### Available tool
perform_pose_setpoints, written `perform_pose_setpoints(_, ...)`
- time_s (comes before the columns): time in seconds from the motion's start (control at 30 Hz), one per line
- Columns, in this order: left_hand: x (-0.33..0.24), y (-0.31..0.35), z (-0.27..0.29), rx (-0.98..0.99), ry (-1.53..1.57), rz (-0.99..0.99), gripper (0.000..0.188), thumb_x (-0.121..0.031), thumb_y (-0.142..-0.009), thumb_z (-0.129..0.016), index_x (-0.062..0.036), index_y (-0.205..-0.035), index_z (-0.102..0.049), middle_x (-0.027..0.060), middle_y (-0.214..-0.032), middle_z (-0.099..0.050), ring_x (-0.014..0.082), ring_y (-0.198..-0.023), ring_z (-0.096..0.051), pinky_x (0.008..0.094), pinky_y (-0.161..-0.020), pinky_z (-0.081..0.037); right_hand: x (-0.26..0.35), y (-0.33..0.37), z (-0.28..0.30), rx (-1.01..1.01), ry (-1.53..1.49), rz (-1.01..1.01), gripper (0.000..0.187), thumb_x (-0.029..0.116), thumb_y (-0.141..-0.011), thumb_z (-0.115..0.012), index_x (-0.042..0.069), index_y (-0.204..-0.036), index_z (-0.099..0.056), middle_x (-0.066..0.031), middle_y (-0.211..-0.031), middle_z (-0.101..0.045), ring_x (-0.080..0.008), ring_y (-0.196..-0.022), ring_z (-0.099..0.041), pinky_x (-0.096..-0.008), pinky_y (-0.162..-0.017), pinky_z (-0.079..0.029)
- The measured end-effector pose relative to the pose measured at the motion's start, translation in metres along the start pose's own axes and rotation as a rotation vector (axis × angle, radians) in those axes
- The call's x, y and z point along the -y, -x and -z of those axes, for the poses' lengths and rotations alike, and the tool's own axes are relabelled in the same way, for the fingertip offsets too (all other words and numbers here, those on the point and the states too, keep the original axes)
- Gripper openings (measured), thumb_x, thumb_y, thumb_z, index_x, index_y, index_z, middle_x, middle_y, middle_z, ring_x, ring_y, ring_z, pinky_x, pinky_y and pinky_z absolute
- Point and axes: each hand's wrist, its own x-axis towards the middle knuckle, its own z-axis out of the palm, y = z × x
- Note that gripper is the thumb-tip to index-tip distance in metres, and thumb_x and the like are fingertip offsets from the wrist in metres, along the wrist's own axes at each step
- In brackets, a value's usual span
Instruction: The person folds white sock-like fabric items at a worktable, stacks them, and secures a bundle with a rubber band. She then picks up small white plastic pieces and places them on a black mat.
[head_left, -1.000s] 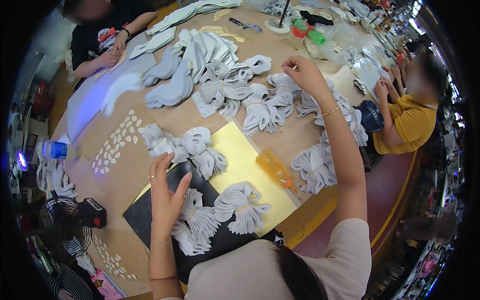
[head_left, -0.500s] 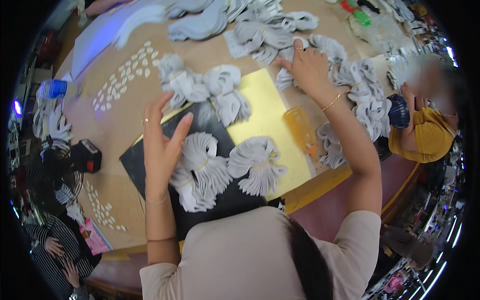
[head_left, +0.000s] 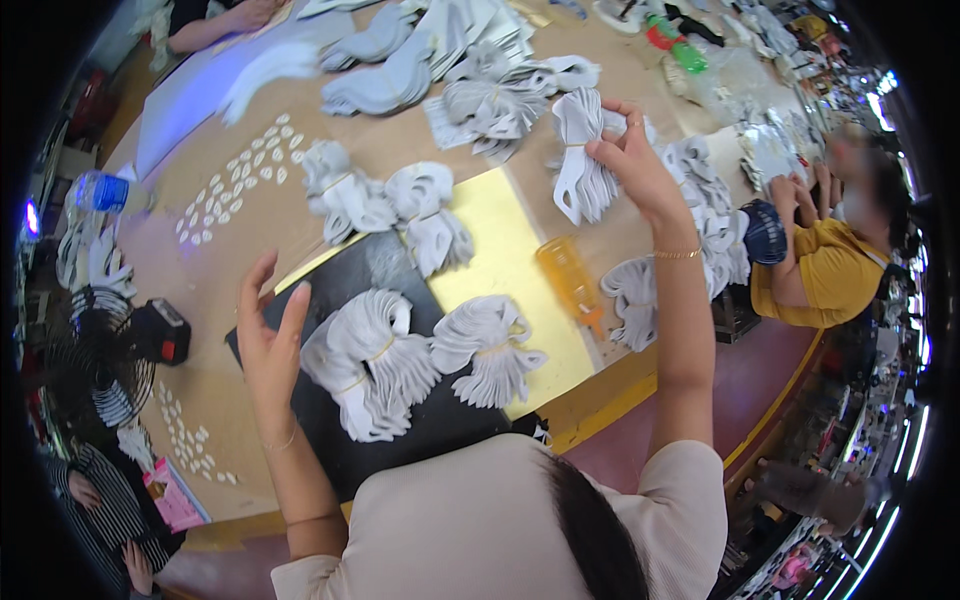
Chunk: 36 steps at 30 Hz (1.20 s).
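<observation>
- One brown worktable (head_left: 250,230), filling the upper left and centre of the frame.
- One black mat (head_left: 440,420) at lower centre, carrying two banded bundles of white cut pieces (head_left: 372,362).
- One yellow sheet (head_left: 510,250) right of centre.
- Right hand (head_left: 632,160), upper right, pinching one white bundle (head_left: 580,160), lifted off the table.
- Left hand (head_left: 268,330), lower left, fingers spread, empty, above the mat's edge.
- One orange bottle (head_left: 568,282), lying flat.

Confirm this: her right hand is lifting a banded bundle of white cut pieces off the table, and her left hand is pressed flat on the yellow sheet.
Not quite. The right hand does hold a banded white bundle, but the head view shows the left hand raised open above the black mat, not on the yellow sheet.
</observation>
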Motion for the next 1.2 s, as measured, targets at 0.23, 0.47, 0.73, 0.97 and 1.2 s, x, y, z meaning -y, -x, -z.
perform_pose_setpoints(0.23,-0.018,-0.003,-0.017,0.113,0.011,0.029,0.047,-0.012,-0.09,-0.065,-0.0024,-0.134,-0.05,0.0135,-0.136,-0.052,0.023,-0.127,-0.047,0.0346,-0.103,-0.037,0.019,0.045,-0.011,0.206,-0.841,0.061,0.067,0.022,-0.085,-0.057,-0.003,-0.142,-0.032,-0.029,-0.132,-0.051,-0.0402,-0.116,-0.059,-0.0493,-0.103,-0.047)
perform_pose_setpoints(0.47,-0.031,-0.004,-0.026,0.103,0.011,-0.069,0.046,-0.016,-0.086,-0.07,-0.0023,-0.128,-0.055,0.0116,-0.127,-0.057,0.0224,-0.118,-0.053,0.0344,-0.099,-0.04,0.029,0.071,-0.02,0.202,-0.74,0.196,0.082,0.017,-0.071,-0.064,0.002,-0.144,-0.03,-0.0147,-0.14,-0.045,-0.0301,-0.13,-0.048,-0.0412,-0.109,-0.039)
perform_pose_setpoints(0.73,-0.07,0.005,-0.042,0.287,0.175,-0.172,0.046,-0.014,-0.083,-0.072,-0.0031,-0.125,-0.056,0.0113,-0.125,-0.058,0.0232,-0.118,-0.053,0.0351,-0.098,-0.04,0.044,0.095,-0.061,-0.14,0.276,0.795,0.091,0.004,-0.062,-0.073,0.01,-0.141,-0.029,-0.0117,-0.123,-0.056,-0.0269,-0.111,-0.057,-0.0424,-0.098,-0.036)
perform_pose_setpoints(0.97,-0.098,0.005,-0.061,0.607,0.902,0.008,0.078,-0.019,-0.081,-0.078,-0.0019,-0.143,-0.035,0.0131,-0.136,-0.048,0.0222,-0.129,-0.045,0.0357,-0.109,-0.034,0.064,0.102,-0.094,-0.277,0.78,1.035,0.074,0.008,-0.067,-0.074,0.018,-0.133,-0.043,-0.0041,-0.125,-0.062,-0.0194,-0.107,-0.059,-0.0394,-0.08,-0.027)
perform_pose_setpoints(1.2,-0.119,0.007,-0.062,0.566,0.958,0.083,0.082,-0.006,-0.074,-0.082,-0.0013,-0.14,-0.034,0.0133,-0.138,-0.044,0.0218,-0.13,-0.044,0.0364,-0.109,-0.037,0.068,0.116,-0.111,-0.353,0.914,1.111,0.045,0.013,-0.08,-0.067,0.018,-0.124,-0.066,-0.0014,-0.129,-0.061,-0.0196,-0.111,-0.053,-0.0283,-0.1,-0.042)
